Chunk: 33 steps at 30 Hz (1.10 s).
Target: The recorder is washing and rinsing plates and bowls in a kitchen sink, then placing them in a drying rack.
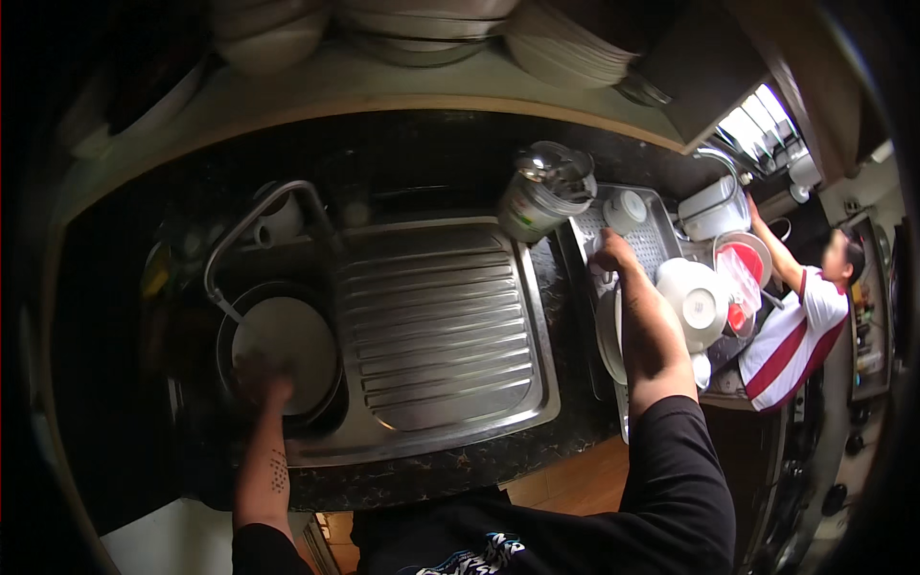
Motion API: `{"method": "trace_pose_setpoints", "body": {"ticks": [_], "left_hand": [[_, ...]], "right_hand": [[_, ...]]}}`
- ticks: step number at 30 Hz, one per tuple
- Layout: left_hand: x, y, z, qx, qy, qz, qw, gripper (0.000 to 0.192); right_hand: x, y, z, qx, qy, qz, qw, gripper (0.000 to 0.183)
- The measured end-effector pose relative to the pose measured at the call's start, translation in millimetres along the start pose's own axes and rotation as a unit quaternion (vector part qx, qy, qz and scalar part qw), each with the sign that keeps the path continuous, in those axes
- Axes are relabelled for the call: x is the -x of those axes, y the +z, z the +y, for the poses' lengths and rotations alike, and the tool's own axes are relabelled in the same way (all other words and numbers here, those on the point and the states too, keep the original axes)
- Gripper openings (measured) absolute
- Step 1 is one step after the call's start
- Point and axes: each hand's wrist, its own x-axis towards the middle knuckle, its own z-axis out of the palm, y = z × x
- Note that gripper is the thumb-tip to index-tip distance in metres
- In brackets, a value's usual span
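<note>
My left hand (266, 377) is blurred over a pale round plate or lid (302, 345) in the dark sink bowl at left, under the curved faucet (269, 194); whether it grips anything is unclear. My right hand (611, 255) reaches to the metal dish tray (650, 241) at right, fingers curled at a small pale item, perhaps a cup, mostly hidden behind them. Close by in the tray, a white cup (625, 210) rests upside down. White bowls (693, 302) and plates (609, 330) stand beside my right forearm.
A ribbed steel drainboard (445, 330) lies between my hands. A plastic tub of utensils (535, 205) stands behind its right corner. Stacked bowls (424, 29) sit on the shelf above. Another person (798, 323) at far right reaches to a white container (715, 208).
</note>
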Motion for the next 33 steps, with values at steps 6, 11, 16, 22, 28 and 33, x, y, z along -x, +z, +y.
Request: {"method": "trace_pose_setpoints", "body": {"ticks": [6, 11, 16, 22, 28, 33], "left_hand": [[-6, 25, 35, -0.062, 0.395, 0.024, 0.916, 0.066], [-62, 47, -52, 0.091, 0.267, 0.254, 0.925, 0.053], [-36, 25, 11, -0.030, 0.502, -0.002, 0.865, 0.058], [57, -45, 132, -0.083, 0.432, 0.021, 0.898, 0.057], [-12, -35, 59, -0.148, 0.315, 0.040, 0.937, 0.057], [-18, -29, 21, -0.201, 0.198, 0.054, 0.958, 0.057]], "right_hand": [[32, -41, 11, -0.085, 0.097, 0.166, 0.978, 0.085], [57, -94, -20, -0.197, -0.011, 0.291, 0.936, 0.083], [197, -119, 102, -0.291, 0.127, 0.221, 0.922, 0.079], [300, -20, 161, -0.234, 0.326, 0.250, 0.881, 0.068], [328, 21, 131, -0.206, 0.351, 0.144, 0.902, 0.072], [334, 27, 116, -0.165, 0.299, 0.082, 0.936, 0.074]]}}
